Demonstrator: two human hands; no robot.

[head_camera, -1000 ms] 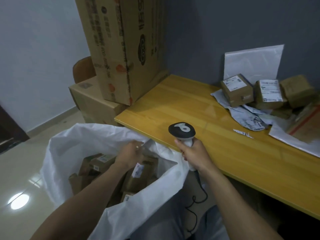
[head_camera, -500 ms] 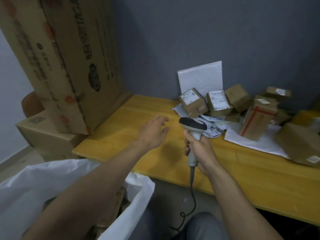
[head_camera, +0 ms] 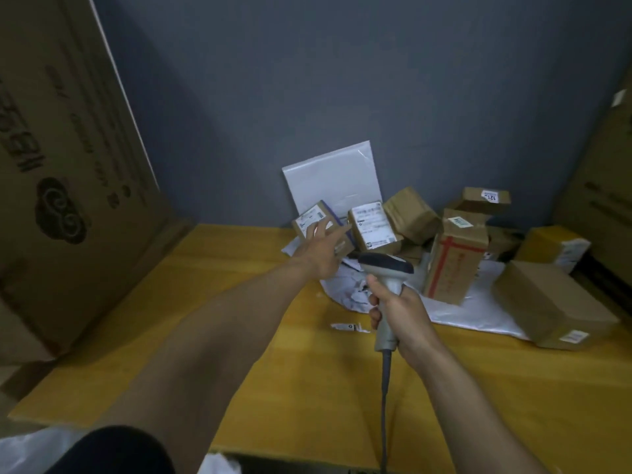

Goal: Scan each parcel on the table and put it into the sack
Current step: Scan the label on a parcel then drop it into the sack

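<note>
Left hand (head_camera: 321, 258) has left the sack (head_camera: 30, 449) and is over the desk (head_camera: 239, 302), fingers released and spread at the nearest parcel (head_camera: 316, 218) (contact unclear). Right hand (head_camera: 400, 309) is grasping the scanner (head_camera: 384, 265). Judgement: next cycle starting.

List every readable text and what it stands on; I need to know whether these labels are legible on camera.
"121": white sticker on the topmost box; rest blurred.
Label on the small box by the left hand: blurred.
Label on the neighbouring box: blurred lines.
Label on the red-taped box: blurred.
Print and cloud logo on the large carton: unreadable.
Label on the big box at right: too small.
Scanner: no text visible.
</note>
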